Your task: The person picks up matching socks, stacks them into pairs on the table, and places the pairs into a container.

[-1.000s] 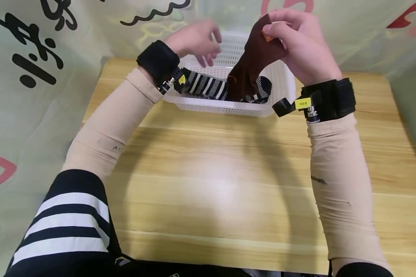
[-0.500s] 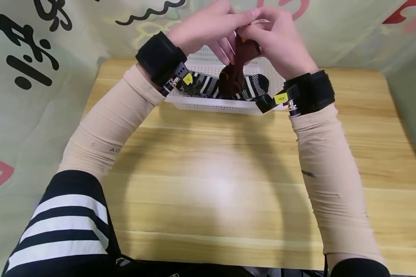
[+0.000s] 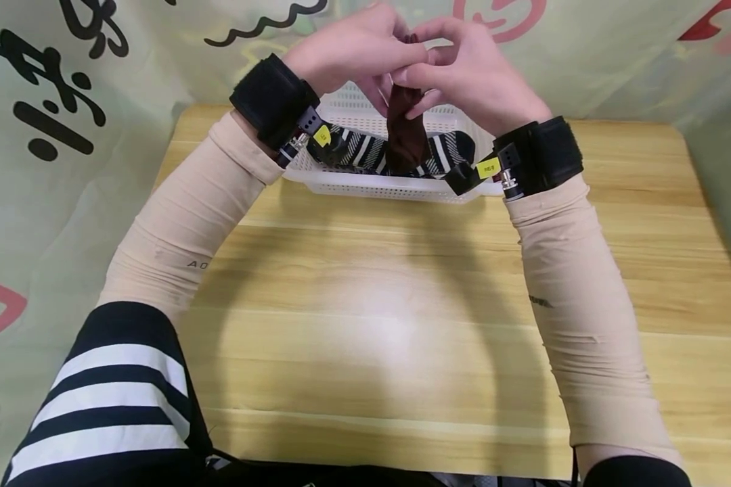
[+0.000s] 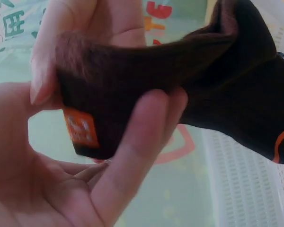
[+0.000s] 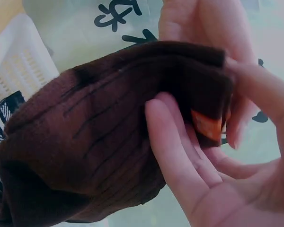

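A dark brown sock (image 3: 407, 132) hangs by its cuff above the white basket, its lower part overlapping the striped socks in the head view. My left hand (image 3: 356, 54) grips the cuff from the left, and my right hand (image 3: 472, 81) pinches it from the right, fingertips close together. In the left wrist view, fingers lie over the folded cuff, beside an orange label (image 4: 84, 128). The right wrist view shows the ribbed sock leg (image 5: 94, 118) stretching away from the fingers. Black-and-white striped socks (image 3: 356, 149) lie in the basket under the brown one.
The white perforated basket (image 3: 384, 191) stands at the far side of the wooden table (image 3: 378, 304). Behind it hangs a pale cloth backdrop (image 3: 621, 67) with printed lettering and drawings. Both wrists wear black straps with small cameras.
My left hand has come over from the left and taken hold of the sock's cuff. My right hand has moved left with the sock, bringing both hands together above the basket.
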Motion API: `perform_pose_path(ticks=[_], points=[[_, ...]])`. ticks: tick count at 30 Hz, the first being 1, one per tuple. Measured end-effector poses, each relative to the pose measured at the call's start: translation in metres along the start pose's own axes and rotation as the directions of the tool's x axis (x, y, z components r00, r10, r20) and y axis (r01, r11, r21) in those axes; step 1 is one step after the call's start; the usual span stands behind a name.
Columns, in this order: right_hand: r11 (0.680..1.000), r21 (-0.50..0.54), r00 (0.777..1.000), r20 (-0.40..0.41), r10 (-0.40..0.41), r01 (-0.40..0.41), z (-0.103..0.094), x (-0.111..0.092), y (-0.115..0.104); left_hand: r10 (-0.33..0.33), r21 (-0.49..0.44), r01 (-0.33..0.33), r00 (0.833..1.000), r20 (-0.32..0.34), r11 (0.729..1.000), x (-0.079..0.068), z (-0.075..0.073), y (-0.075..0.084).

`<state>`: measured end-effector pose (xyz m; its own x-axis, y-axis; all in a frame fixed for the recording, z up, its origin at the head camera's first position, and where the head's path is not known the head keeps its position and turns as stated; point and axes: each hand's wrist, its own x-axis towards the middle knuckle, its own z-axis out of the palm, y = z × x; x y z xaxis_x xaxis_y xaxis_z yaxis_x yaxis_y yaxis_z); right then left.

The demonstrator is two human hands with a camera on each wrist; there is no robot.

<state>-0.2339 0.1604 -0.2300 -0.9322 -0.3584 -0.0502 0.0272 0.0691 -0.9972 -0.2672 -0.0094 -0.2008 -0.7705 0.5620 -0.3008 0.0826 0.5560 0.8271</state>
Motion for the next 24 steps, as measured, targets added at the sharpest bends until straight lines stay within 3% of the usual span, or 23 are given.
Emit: perform_pose_path(ticks=[8, 11, 14, 17, 21, 24], points=[[0.997, 0.074, 0.996, 0.083, -0.039, 0.033, -0.007, 0.003, 0.007, 0.025, 0.140, -0.019, 0.999, -0.047, 0.990, -0.004, -0.007, -0.006], [0.993, 0.102, 0.997, 0.050, -0.057, 0.052, -0.013, 0.008, 0.010, 0.027, 0.130, -0.020, 0.998, -0.049, 0.991, -0.005, -0.009, -0.009], [0.996, 0.063, 0.998, 0.007, -0.057, 0.056, -0.019, 0.014, 0.011, 0.013, 0.089, -0.010, 0.999, -0.032, 0.996, -0.005, -0.010, -0.011], [0.997, 0.058, 0.998, 0.017, -0.054, 0.052, -0.023, 0.021, 0.011, 0.014, 0.064, -0.012, 0.999, -0.029, 0.998, -0.006, -0.011, -0.011], [0.984, 0.171, 0.991, 0.113, -0.072, 0.052, -0.026, 0.033, 0.012, 0.026, 0.068, -0.023, 0.998, -0.055, 0.997, -0.008, -0.013, -0.010], [0.987, 0.158, 0.970, 0.231, -0.072, 0.036, -0.029, 0.041, 0.015, 0.023, 0.073, -0.017, 0.997, -0.079, 0.997, -0.010, -0.014, -0.010]])
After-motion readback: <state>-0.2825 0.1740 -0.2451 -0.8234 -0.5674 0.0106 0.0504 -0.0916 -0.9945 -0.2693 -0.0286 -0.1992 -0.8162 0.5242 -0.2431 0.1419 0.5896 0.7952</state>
